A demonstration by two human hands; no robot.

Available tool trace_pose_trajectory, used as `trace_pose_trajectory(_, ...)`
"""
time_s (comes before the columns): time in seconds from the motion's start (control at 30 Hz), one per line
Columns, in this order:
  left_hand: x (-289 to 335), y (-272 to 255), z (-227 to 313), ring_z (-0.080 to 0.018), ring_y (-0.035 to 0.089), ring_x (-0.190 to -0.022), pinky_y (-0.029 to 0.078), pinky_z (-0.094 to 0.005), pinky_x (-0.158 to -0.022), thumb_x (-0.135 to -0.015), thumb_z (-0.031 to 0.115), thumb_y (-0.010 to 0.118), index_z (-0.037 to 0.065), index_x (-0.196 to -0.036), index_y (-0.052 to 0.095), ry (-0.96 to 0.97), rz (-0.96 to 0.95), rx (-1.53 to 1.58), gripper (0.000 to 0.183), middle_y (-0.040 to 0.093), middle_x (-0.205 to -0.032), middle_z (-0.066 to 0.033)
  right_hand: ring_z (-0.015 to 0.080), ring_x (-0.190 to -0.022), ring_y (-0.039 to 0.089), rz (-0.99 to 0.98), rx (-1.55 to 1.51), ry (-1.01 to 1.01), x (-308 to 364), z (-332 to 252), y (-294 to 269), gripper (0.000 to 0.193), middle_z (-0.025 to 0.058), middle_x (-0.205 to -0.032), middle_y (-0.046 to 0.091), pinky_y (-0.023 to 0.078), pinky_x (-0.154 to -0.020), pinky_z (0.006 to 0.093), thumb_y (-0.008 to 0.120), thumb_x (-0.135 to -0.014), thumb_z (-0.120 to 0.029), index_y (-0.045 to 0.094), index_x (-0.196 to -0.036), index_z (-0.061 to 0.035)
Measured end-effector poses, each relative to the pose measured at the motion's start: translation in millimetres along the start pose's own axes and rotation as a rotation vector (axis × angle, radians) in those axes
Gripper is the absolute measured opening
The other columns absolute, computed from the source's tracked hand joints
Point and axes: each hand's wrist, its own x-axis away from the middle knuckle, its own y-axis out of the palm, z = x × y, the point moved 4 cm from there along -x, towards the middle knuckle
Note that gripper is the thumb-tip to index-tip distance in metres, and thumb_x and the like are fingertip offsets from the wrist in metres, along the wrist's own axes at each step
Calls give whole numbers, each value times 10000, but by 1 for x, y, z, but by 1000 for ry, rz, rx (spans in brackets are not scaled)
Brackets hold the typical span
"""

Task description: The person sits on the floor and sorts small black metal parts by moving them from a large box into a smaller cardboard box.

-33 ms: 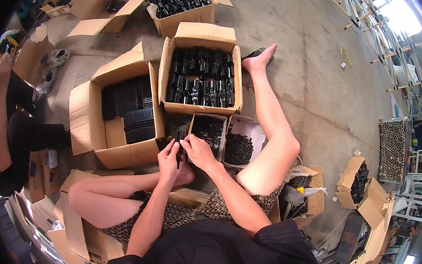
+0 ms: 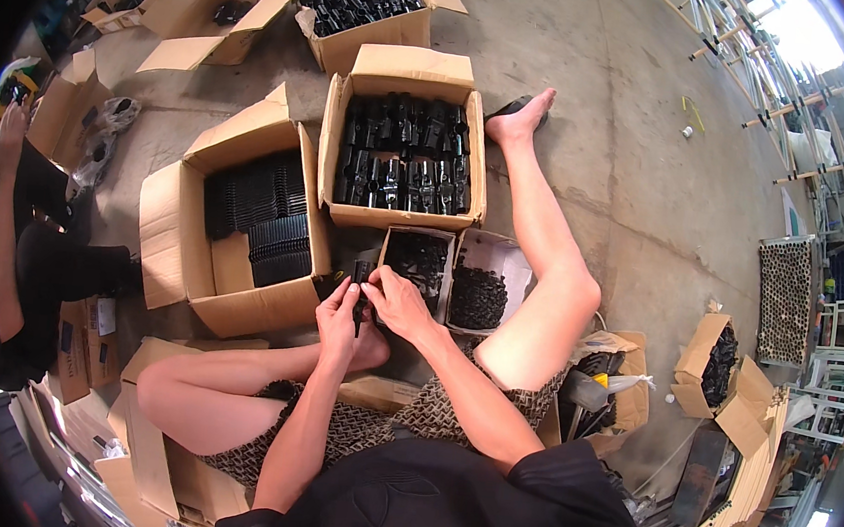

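Observation:
Between my legs, my left hand (image 2: pixel 339 315) pinches a small black part (image 2: pixel 363 270) with thumb and fingers. My right hand (image 2: pixel 399 304) closes on the same part from the right, its fingertips close to the left thumb. The part's exact kind is too small and dark to make out. Just beyond my right hand stand two small boxes: one holds thin black pieces (image 2: pixel 415 261), the other small black pieces (image 2: pixel 477 296). Farther off, an open carton (image 2: pixel 398 219) holds rows of glossy black fittings (image 2: pixel 407 152). To the left, another carton (image 2: pixel 255 311) contains stacked flat black parts (image 2: pixel 255 194).
More cartons (image 2: pixel 371 40) with black parts stand at the far left. A person's arm (image 2: pixel 6 217) shows at the left edge. On the right are a carton of tools (image 2: pixel 622 391), a carton of black pieces (image 2: pixel 700 360) and a metal rack (image 2: pixel 785 300).

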Motion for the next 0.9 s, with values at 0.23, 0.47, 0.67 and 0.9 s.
trace_pose_trajectory(0.23,-1,-1,1,-80,649,-801,537,-220,-697,-976,127,629,-43,-1276,615,-1,6,-36,345,711,-1002,-63,438,-779,643,46,-111,-44,5,-12,-14,254,232,-806,660,494,-665,499,565,-983,-253,528,-932,-6)
trace_pose_trajectory(0.47,0,-1,1,-77,650,-774,534,-218,-661,-980,131,622,-40,-1263,624,-39,-35,-16,331,714,-995,-55,452,-769,636,-16,-28,-20,4,-11,-14,254,236,-784,654,486,-665,519,551,-985,-250,525,-939,-1)
trace_pose_trajectory(0.67,0,-1,3,-98,652,-722,524,-226,-597,-990,131,602,-21,-1250,633,-134,-91,-18,303,704,-903,-49,459,-814,647,-25,13,63,-2,10,-9,310,253,-816,668,503,-707,519,532,-1006,-307,527,-993,3)
trace_pose_trajectory(0.9,5,3,10,-174,658,-942,532,-290,-822,-932,124,678,-43,-1419,411,-257,-303,-185,580,608,-1233,-148,140,-618,626,-193,-544,364,-4,39,2,370,79,-812,677,485,-524,292,628,-968,-344,634,-1131,-12)
